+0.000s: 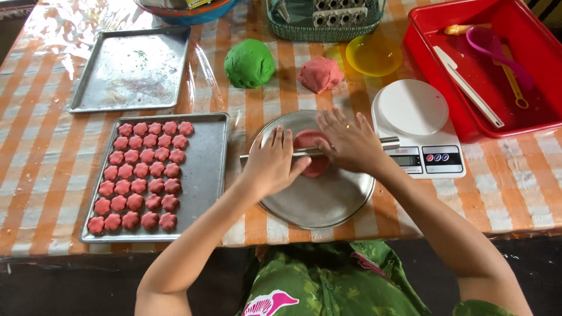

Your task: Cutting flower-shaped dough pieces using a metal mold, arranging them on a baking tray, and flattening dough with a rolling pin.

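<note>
Both your flat, unclenched hands, left [271,167] and right [350,142], press the metal rolling pin [389,141] over pink dough [310,153] mid-frame; uneven pressure could tear it or skid the round tray [328,205]

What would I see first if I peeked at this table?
Probably the two hands in the middle: the left hand and right hand press a metal rolling rod over flat pink dough on a round metal plate. To the left, a tray holds rows of little pink flower-shaped pieces. Behind the plate sit a bright green dough ball and a pink dough lump.
</note>
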